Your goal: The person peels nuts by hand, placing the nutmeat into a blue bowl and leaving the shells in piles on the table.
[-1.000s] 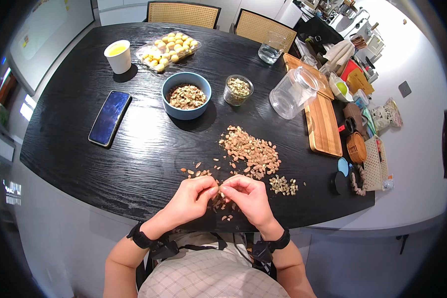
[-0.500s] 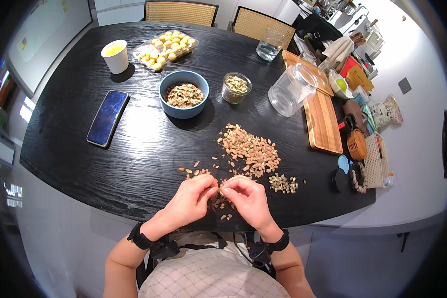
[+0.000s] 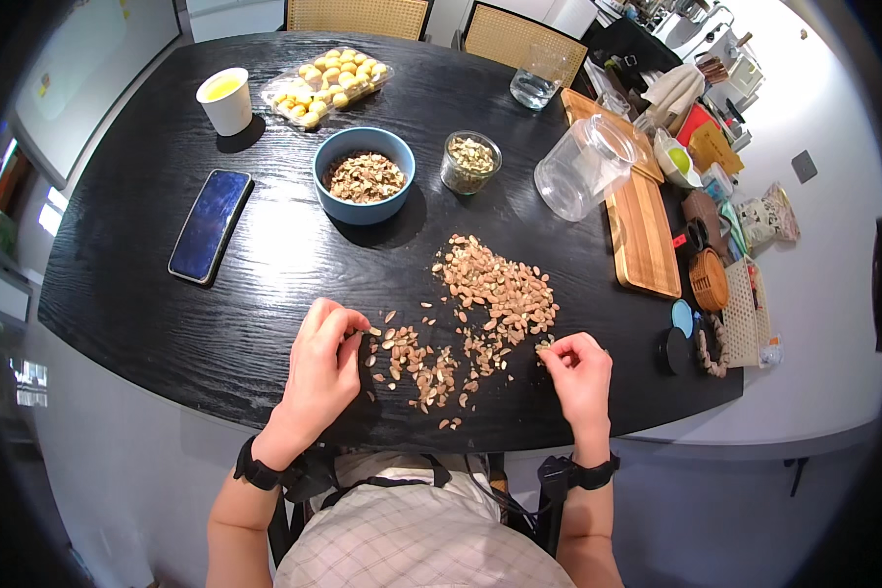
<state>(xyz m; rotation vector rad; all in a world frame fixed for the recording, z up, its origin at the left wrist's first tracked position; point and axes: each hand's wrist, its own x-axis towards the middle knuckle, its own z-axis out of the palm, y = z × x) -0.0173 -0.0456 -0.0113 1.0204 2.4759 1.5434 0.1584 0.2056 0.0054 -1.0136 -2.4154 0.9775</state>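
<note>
My left hand (image 3: 325,361) is left of the loose seeds, thumb and forefinger pinched on a small pale bit that looks like a seed shell (image 3: 373,331). At the right, my right hand (image 3: 580,377) pinches what appears to be a small greenish seed kernel (image 3: 545,345); it covers most of the small kernel pile there. A large heap of brown-shelled seeds (image 3: 500,286) lies between and beyond my hands. Nearer to me, scattered seeds and shell pieces (image 3: 433,376) spread over the black table (image 3: 265,333).
Beyond the heap stand a blue bowl (image 3: 390,208) of shell pieces and a glass jar (image 3: 470,163) of greenish kernels. A phone (image 3: 211,226), a white cup (image 3: 227,110) and a clear tray of round yellow pieces (image 3: 325,86) are left. An empty clear jar (image 3: 576,176) leans near wooden boards (image 3: 643,235).
My hands have parted from their shared pinch over the scattered seeds. The left has moved left and slightly up, the right has moved right to the kernel pile.
</note>
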